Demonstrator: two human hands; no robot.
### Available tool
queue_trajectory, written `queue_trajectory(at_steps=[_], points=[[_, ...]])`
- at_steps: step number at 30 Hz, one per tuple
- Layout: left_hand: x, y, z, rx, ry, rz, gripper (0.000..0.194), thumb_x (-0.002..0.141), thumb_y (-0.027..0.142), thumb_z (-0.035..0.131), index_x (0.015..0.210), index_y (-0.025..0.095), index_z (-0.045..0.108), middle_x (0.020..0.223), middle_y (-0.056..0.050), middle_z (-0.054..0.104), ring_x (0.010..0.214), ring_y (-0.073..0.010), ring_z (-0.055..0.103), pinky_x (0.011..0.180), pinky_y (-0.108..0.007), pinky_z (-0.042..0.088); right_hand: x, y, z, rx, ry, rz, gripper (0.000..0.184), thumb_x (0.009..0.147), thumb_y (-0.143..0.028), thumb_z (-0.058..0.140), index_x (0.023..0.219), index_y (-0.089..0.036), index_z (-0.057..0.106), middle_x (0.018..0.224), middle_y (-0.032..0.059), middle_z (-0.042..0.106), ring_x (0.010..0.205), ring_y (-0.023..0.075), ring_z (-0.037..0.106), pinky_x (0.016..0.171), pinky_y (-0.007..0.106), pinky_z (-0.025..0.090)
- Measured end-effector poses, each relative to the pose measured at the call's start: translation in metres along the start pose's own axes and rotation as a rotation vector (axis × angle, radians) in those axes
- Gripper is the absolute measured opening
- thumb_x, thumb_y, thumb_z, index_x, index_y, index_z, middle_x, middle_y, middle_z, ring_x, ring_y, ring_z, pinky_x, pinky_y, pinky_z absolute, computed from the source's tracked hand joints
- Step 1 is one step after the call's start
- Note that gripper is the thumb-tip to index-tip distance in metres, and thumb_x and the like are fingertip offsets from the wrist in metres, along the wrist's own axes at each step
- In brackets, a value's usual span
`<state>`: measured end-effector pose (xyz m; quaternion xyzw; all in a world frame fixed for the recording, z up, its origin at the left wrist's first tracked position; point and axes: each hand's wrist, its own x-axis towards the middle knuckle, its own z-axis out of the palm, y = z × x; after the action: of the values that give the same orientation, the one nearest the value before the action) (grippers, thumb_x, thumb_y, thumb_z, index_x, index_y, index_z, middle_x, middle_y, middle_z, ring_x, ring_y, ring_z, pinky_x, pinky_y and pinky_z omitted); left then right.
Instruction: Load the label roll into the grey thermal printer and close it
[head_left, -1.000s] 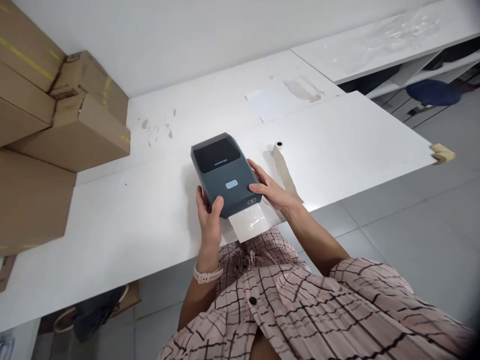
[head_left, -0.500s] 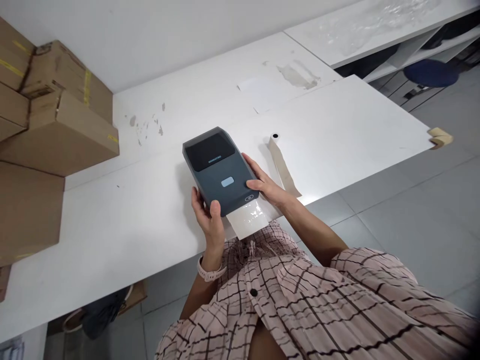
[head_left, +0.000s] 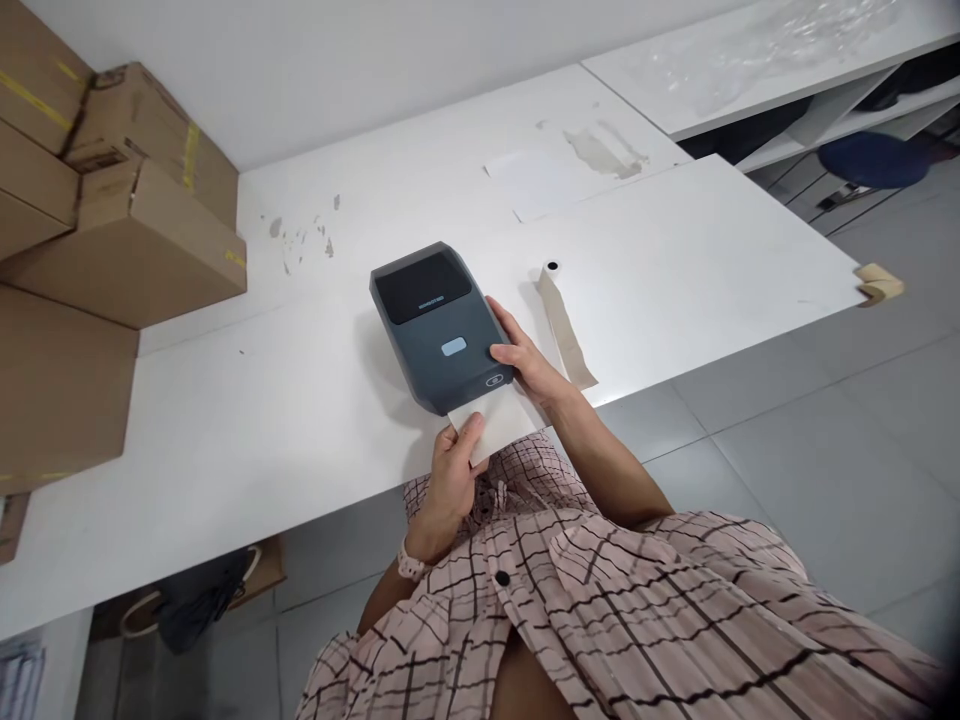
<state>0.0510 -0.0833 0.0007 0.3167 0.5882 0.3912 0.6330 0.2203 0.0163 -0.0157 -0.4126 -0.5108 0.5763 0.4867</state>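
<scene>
A dark blue-grey label printer (head_left: 442, 350) with a black window and a light blue button is at the table's front edge. My right hand (head_left: 525, 355) grips its right side, thumb on top and fingers along the edge. White label paper (head_left: 501, 418) sticks out from the printer's near end. My left hand (head_left: 456, 465) pinches this paper at its left part, thumb on top and fingers beneath. To the right of the printer, a small paper roll (head_left: 553, 268) stands with a strip of backing paper (head_left: 566, 335) trailing toward the table edge.
Cardboard boxes (head_left: 172, 230) are stacked on the left of the white table (head_left: 300, 400). A white sheet (head_left: 532, 185) lies toward the back. Clear plastic (head_left: 750, 50) covers the far right table. A blue stool (head_left: 874, 160) stands beyond, and a dark bag (head_left: 191, 605) is below the table.
My left hand has let go of the printer's left side, moved right and taken hold of the label paper. My right hand keeps its grip on the printer.
</scene>
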Motion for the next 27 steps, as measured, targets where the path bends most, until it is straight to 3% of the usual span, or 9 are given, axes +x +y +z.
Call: queue_trajectory(at_steps=[4,6,8,10,13,16,20,24,27], points=[[0.007,-0.010,-0.005,0.111,-0.041,0.138,0.050,0.078,0.069,0.073,0.079,0.020,0.062,0.064,0.001,0.058,0.061,-0.0141,0.058,0.052,-0.025,0.047,-0.006,-0.008,0.003,-0.116,0.052,-0.058,0.089,0.086,-0.066,0.059,0.163,-0.034,0.027,0.170,0.0050,0.036,0.151,0.0319,0.042,0.119,0.057,0.046],[0.007,-0.012,-0.010,0.202,-0.040,0.227,0.051,0.080,0.069,0.071,0.068,0.021,0.057,0.055,0.003,0.048,0.053,-0.0117,0.047,0.049,-0.025,0.040,-0.014,-0.018,0.007,-0.290,0.173,-0.191,0.075,0.090,-0.059,0.059,0.158,-0.036,0.037,0.166,0.0032,0.044,0.153,0.0307,0.040,0.122,0.058,0.040],[0.005,-0.010,-0.017,0.275,-0.010,0.313,0.054,0.086,0.066,0.066,0.060,0.022,0.049,0.052,0.004,0.040,0.051,-0.0105,0.040,0.049,-0.025,0.036,-0.023,-0.031,0.010,-0.516,0.258,-0.367,0.060,0.094,-0.049,0.059,0.152,-0.039,0.045,0.149,0.0019,0.062,0.150,0.0301,0.044,0.125,0.061,0.033],[0.002,-0.007,-0.023,0.300,0.076,0.414,0.051,0.094,0.060,0.058,0.062,0.022,0.050,0.056,0.003,0.043,0.052,-0.0112,0.041,0.051,-0.025,0.037,-0.029,-0.041,0.013,-0.726,0.219,-0.503,0.055,0.097,-0.042,0.057,0.151,-0.041,0.046,0.129,-0.0001,0.074,0.143,0.0304,0.051,0.126,0.063,0.029],[0.005,0.000,-0.031,0.268,0.324,0.608,0.032,0.099,0.051,0.054,0.088,0.022,0.064,0.078,-0.001,0.062,0.066,-0.0138,0.055,0.061,-0.026,0.048,-0.031,-0.049,0.018,-0.940,0.061,-0.587,0.061,0.098,-0.040,0.058,0.155,-0.045,0.038,0.128,-0.0023,0.075,0.138,0.0303,0.056,0.128,0.061,0.024],[0.015,0.008,-0.032,0.264,0.461,0.785,0.031,0.100,0.045,0.053,0.120,0.024,0.062,0.117,-0.010,0.069,0.104,-0.0211,0.068,0.087,-0.034,0.057,-0.029,-0.053,0.028,-1.085,-0.016,-0.578,0.059,0.101,-0.043,0.055,0.157,-0.044,0.035,0.128,-0.0001,0.074,0.134,0.0304,0.060,0.129,0.058,0.023],[0.027,0.011,-0.017,0.314,0.364,0.871,0.051,0.103,0.042,0.048,0.151,0.027,0.043,0.158,-0.013,0.048,0.147,-0.0270,0.048,0.119,-0.043,0.045,-0.026,-0.060,0.042,-1.177,-0.070,-0.570,0.046,0.105,-0.045,0.046,0.151,-0.039,0.044,0.117,0.0027,0.075,0.124,0.0288,0.065,0.128,0.054,0.029],[0.028,0.003,-0.001,0.290,0.318,0.849,0.061,0.105,0.042,0.043,0.162,0.029,0.027,0.172,-0.012,0.029,0.158,-0.0272,0.033,0.124,-0.042,0.040,-0.029,-0.062,0.039,-1.136,-0.040,-0.572,0.040,0.105,-0.045,0.048,0.145,-0.037,0.050,0.113,0.0032,0.076,0.119,0.0283,0.068,0.127,0.057,0.028],[0.027,-0.003,-0.001,0.238,0.307,0.796,0.064,0.105,0.044,0.043,0.164,0.031,0.022,0.175,-0.011,0.024,0.160,-0.0271,0.029,0.125,-0.041,0.040,-0.040,-0.048,0.031,-0.969,0.059,-0.546,0.050,0.102,-0.046,0.054,0.151,-0.041,0.041,0.133,0.0037,0.071,0.133,0.0314,0.061,0.126,0.064,0.028]])
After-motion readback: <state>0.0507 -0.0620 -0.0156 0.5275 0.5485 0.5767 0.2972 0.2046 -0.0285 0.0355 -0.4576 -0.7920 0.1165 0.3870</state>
